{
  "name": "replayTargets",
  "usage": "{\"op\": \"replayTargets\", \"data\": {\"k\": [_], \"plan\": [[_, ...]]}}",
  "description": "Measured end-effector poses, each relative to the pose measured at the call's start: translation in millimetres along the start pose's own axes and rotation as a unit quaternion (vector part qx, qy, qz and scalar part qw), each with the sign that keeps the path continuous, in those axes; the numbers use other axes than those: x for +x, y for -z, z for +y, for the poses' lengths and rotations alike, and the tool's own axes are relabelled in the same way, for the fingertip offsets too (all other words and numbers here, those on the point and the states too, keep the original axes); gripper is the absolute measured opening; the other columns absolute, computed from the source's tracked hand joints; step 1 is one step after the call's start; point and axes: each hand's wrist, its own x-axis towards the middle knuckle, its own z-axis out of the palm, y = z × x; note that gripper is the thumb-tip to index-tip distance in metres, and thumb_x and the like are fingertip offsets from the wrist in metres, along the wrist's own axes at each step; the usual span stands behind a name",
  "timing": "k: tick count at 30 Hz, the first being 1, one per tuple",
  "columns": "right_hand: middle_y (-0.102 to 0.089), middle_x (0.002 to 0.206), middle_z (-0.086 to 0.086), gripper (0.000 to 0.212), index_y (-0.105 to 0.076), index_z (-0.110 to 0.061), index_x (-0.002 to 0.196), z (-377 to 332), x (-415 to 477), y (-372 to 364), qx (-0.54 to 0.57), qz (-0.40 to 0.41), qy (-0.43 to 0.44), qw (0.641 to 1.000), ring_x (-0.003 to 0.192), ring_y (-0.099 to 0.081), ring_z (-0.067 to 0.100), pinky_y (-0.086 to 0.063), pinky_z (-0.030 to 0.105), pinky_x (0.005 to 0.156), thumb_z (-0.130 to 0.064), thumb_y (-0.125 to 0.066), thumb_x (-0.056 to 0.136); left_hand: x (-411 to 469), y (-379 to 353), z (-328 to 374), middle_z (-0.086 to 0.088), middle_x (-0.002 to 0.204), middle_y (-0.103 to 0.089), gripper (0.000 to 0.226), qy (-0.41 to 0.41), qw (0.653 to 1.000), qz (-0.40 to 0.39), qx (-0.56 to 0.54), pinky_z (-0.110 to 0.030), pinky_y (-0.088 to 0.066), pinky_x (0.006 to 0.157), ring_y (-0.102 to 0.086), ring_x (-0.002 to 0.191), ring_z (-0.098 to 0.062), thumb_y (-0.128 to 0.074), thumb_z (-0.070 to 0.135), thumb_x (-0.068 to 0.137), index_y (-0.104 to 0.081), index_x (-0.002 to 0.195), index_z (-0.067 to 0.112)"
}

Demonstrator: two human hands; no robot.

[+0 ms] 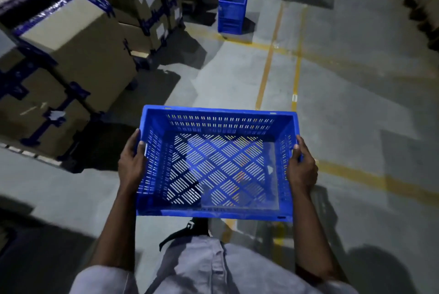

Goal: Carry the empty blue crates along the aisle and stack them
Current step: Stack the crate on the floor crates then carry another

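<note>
an empty blue crate (218,165) is held level betw. the two hands, in front of the person's grey shirt (202,270), in a dim warehouse aisle. the left hand (131,163) is clamped on the crate's left end wall, thumb hooked over the rim & fingers curled round the outside; the right hand (303,170) is wrapped on the opposite end wall the same way. the slotted base is seen bare, w/ the concrete floor (356,103) showing through. well ahead of both hands, a stack of blue crates (231,8) is stood on the floor, apart from the carried one. out beyond the left hand, cardboard cartons (71,39) w/ blue tape are piled high. yellow floor lines (266,65) are painted ahead of the right hand.
</note>
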Motion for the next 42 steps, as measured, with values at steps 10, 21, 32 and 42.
{"op": "replayTargets", "data": {"k": [10,21,32,42], "plan": [[-0.076,0.136,0.01,0.039,-0.061,-0.054,0.151,-98,197,-137,-0.001,0.022,-0.019,1.0,0.114,-0.071,0.046,-0.057,0.051,0.094,-0.052,-0.052,0.113,258,-132,43,0.011,0.148,-0.074,0.055,0.014,0.998,-0.041,-0.034,-0.064,-0.064,0.104,-0.079,0.12,-0.029,-0.058,0.084,0.103,-0.05,0.156,0.073],[-0.077,0.136,0.004,0.037,-0.066,-0.051,0.147,-156,391,-269,0.016,0.044,-0.048,0.998,0.117,-0.073,0.04,-0.058,0.046,0.092,-0.05,-0.056,0.112,460,-274,116,0.011,0.144,-0.076,0.045,0.038,0.998,-0.049,-0.022,-0.057,-0.067,0.097,-0.08,0.112,-0.021,-0.061,0.071,0.109,-0.054,0.153,0.073],[-0.073,0.143,-0.008,0.036,-0.064,-0.054,0.146,-234,685,-382,0.065,0.006,-0.043,0.997,0.124,-0.072,0.03,-0.057,0.042,0.097,-0.052,-0.056,0.111,686,-462,204,0.012,0.149,-0.075,0.049,0.028,0.998,-0.03,-0.039,-0.059,-0.061,0.113,-0.075,0.131,-0.02,-0.063,0.073,0.107,-0.058,0.155,0.066],[-0.075,0.141,-0.001,0.036,-0.066,-0.046,0.149,-300,872,-500,0.092,0.014,-0.051,0.994,0.125,-0.072,0.027,-0.044,0.025,0.088,-0.045,-0.058,0.113,903,-589,280,0.007,0.141,-0.079,0.053,-0.016,0.995,-0.037,-0.087,-0.059,-0.066,0.103,-0.081,0.12,-0.023,-0.071,0.067,0.106,-0.064,0.157,0.053]]}}
